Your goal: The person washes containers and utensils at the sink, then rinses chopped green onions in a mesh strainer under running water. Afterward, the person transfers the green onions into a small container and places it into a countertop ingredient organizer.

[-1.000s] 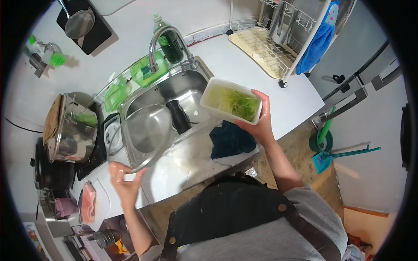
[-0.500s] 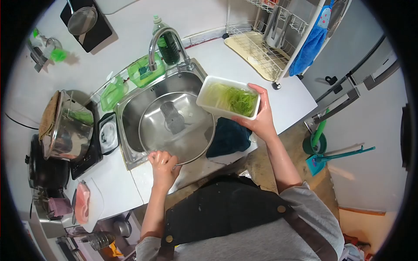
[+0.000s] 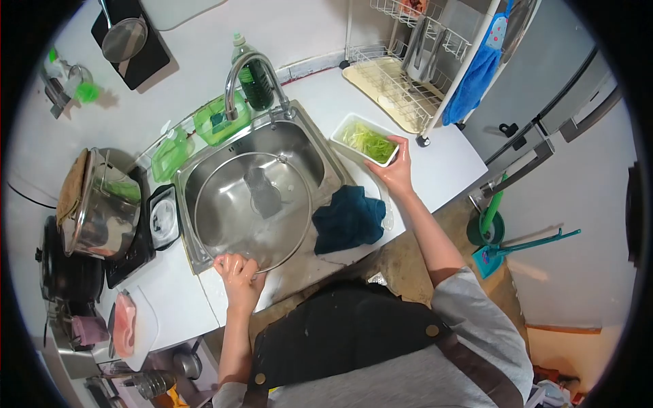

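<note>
My left hand (image 3: 240, 272) has its fingers curled over the near rim of a large round metal basin (image 3: 228, 234), which sits in the steel sink (image 3: 310, 139). A dark grey patch shows in the basin; I cannot tell whether it is a reflection. In my right hand (image 3: 398, 172) is a white rectangular plastic tub (image 3: 342, 134), tilted slightly, with thin-cut green vegetable strips (image 3: 367, 141) inside. The tub is over the counter, right of the sink. A dark teal cloth (image 3: 349, 219) lies crumpled just below it.
The tap (image 3: 275, 73) arches over the sink's back edge, near a dish soap bottle (image 3: 256, 81). To the left stand a steel pot (image 3: 112, 211) and a board with pink meat (image 3: 124, 325). A wire rack (image 3: 401, 88) stands back right.
My right hand has carried the tub of greens away from the sink's edge, over the counter. My left hand stays on the basin's rim, and the basin has shifted slightly left. The view has moved a little.
</note>
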`<state>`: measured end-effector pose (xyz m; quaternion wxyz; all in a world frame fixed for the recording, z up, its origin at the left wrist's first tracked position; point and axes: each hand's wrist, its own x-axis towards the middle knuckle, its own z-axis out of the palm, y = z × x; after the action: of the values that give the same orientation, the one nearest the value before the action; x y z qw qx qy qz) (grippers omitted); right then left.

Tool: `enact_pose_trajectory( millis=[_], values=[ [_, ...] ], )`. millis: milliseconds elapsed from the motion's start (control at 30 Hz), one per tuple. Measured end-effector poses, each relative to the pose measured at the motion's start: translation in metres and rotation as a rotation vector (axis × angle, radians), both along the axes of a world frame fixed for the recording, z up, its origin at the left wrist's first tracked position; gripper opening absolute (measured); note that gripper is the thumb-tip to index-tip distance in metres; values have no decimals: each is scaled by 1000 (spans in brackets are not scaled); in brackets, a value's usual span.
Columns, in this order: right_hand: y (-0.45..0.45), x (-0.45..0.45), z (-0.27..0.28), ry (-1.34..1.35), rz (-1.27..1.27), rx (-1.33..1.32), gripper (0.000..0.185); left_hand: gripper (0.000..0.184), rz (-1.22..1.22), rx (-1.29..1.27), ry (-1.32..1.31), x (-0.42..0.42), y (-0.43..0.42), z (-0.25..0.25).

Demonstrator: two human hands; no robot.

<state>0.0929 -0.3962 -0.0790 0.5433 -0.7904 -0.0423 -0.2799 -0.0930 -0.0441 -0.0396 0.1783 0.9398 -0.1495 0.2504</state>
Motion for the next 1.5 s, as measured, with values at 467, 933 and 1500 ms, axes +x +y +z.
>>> enact_pose_trajectory(
  millis=[467, 933, 1500],
  values=[
    [-4, 48, -12, 27, -4, -175, 62, 30, 16, -26, -21, 8, -10, 2],
    [44, 23, -14, -7, -54, -115, 60, 31, 76, -33, -41, 8, 5, 2],
    [13, 58, 34, 166, 160, -1045, 31, 29, 16, -100, -13, 12, 2, -2]
  ],
)
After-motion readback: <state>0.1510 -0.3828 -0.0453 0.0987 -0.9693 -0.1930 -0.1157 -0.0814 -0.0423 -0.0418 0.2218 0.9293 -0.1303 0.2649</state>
